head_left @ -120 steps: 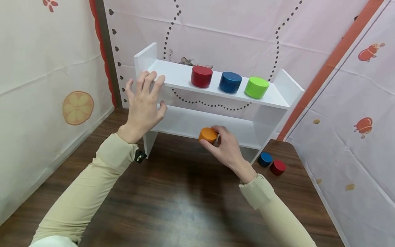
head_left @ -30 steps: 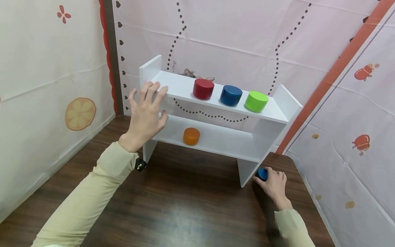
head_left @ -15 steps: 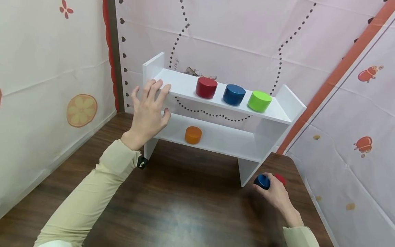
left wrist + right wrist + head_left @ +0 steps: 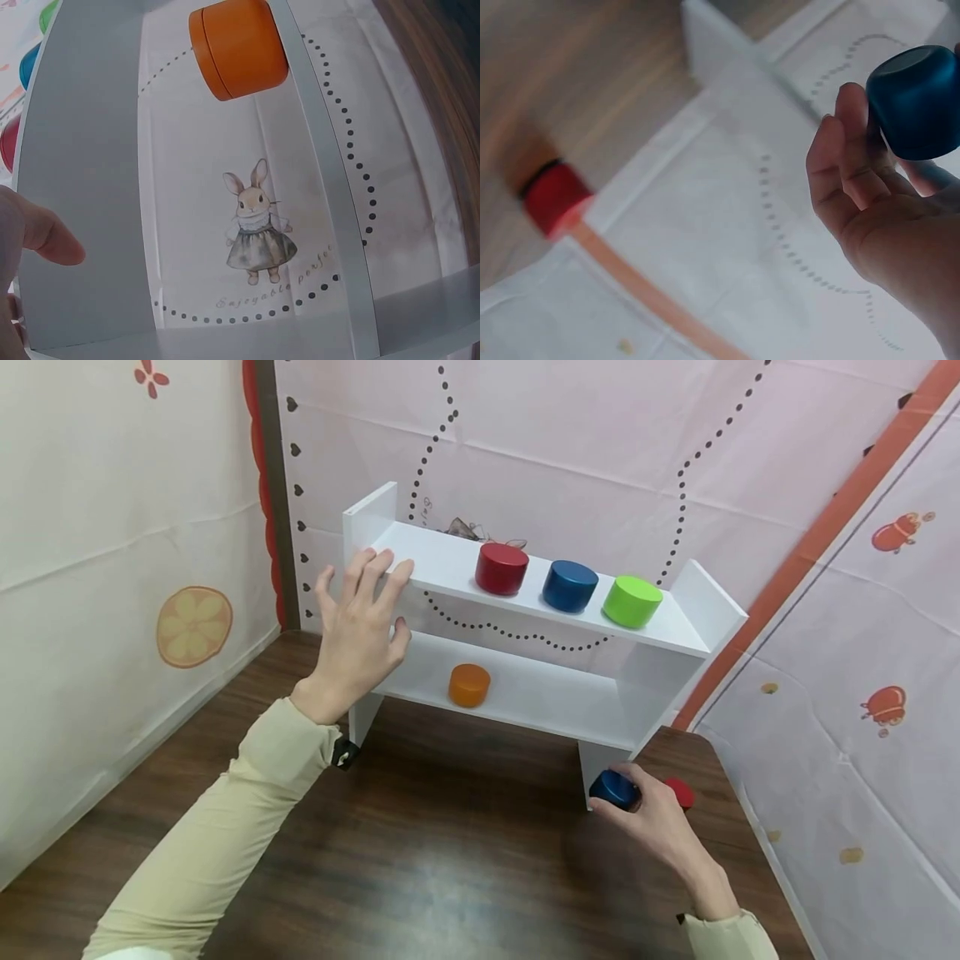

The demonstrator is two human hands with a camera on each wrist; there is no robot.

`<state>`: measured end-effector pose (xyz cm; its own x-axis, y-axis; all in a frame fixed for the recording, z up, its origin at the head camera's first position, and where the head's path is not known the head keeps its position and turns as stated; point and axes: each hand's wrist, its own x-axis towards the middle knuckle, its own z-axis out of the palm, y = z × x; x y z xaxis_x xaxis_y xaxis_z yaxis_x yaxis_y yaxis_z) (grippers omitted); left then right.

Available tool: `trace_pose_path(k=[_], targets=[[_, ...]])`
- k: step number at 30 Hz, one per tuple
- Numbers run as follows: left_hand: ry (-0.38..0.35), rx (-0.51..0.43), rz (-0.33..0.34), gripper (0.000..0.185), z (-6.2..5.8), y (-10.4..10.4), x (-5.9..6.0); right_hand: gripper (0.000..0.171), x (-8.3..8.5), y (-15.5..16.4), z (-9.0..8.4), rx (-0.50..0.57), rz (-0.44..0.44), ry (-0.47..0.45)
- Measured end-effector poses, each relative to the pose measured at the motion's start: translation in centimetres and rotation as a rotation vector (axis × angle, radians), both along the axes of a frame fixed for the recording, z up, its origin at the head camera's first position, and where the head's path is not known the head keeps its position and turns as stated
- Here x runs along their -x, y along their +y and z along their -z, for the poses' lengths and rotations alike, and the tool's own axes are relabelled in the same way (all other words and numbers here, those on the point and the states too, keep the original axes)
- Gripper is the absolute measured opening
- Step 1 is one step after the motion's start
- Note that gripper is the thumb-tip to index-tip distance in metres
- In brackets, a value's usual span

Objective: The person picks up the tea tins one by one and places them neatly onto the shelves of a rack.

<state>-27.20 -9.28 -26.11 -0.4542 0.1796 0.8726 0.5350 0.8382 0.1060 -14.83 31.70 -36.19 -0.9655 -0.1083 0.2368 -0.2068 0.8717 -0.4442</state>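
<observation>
My right hand pinches a small blue lidded canister between thumb and fingers, off the tabletop, in front of the right leg of the white two-tier shelf. The right wrist view shows this blue canister at the fingertips. My left hand grips the left end of the top board, fingers over its front edge and thumb below. An orange canister stands on the lower board, left of its middle. Red, blue and lime green canisters stand along the top board.
A second red canister is on the brown wooden table, right of the shelf and partly behind my right hand. Printed cloth hangs behind and on both sides. The shelf's right side panel rises above the top board.
The orange canister went from my right hand onto the lower board. My right hand then took the blue canister from the table, lifted it and moved left. My left hand stays on the shelf.
</observation>
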Motion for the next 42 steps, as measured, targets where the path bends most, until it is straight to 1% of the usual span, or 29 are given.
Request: trace_pose_path(k=[4,10,13,19,25,28,32,36,42], targets=[[-0.008,0.015,-0.008,0.064,-0.2,0.2,-0.1,0.060,0.4,-1.7,-1.4,0.018,-0.051,0.031],[-0.013,0.018,-0.022,0.064,-0.3,0.2,-0.2,0.057,1.8,-4.2,-3.4,0.052,-0.134,0.072],[-0.011,0.020,-0.028,0.065,-0.4,0.2,-0.2,0.056,2.7,-5.3,-4.4,0.057,-0.149,0.076],[-0.018,0.013,-0.028,0.064,-0.3,0.1,-0.1,0.064,4.6,-7.1,-6.0,0.057,-0.168,0.089],[-0.026,0.008,-0.015,0.063,-0.2,0.3,-0.2,0.070,6.4,-8.4,-7.3,0.091,-0.169,0.090],[-0.025,0.006,-0.011,0.064,-0.2,0.5,-0.2,0.070,7.3,-9.0,-7.4,0.110,-0.181,0.093],[-0.022,0.000,-0.010,0.064,-0.1,0.5,-0.2,0.068,8.4,-9.8,-7.2,0.112,-0.196,0.101],[-0.019,-0.002,-0.008,0.064,-0.1,0.6,-0.1,0.067,9.2,-10.5,-6.9,0.103,-0.182,0.092],[-0.020,-0.001,-0.010,0.064,-0.1,0.7,-0.1,0.066,10.0,-11.2,-6.2,0.027,-0.146,0.098]])
